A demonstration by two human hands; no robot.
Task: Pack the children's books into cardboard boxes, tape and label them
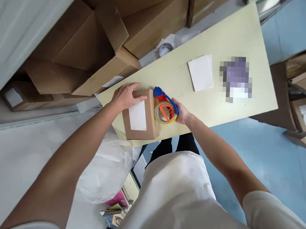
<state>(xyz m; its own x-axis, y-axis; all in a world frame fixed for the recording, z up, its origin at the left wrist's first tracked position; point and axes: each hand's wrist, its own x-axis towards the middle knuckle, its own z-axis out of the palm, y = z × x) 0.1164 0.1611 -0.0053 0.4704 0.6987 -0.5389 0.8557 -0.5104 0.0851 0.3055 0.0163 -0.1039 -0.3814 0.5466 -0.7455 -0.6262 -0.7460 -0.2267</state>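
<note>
My left hand (127, 95) lies on the far top part of a brown cardboard box (150, 119), fingers stretched out and thumb apart. A white label (138, 116) covers much of the box's upper face. In my right hand (181, 111) is a blue and red tape dispenser (174, 104) with a roll of tape on it. The dispenser sits close against the right side of the box; whether tape is stuck there I cannot tell. Fingers of the right hand are partly hidden behind the dispenser.
The box stands on a pale yellow table (229, 38). Farther right lie a stack of white papers (200, 73) and a blurred purple item (236, 76). Large open cartons (77, 47) and a tape roll (166, 49) are beyond the far edge. A white plastic bag (107, 173) hangs nearer left.
</note>
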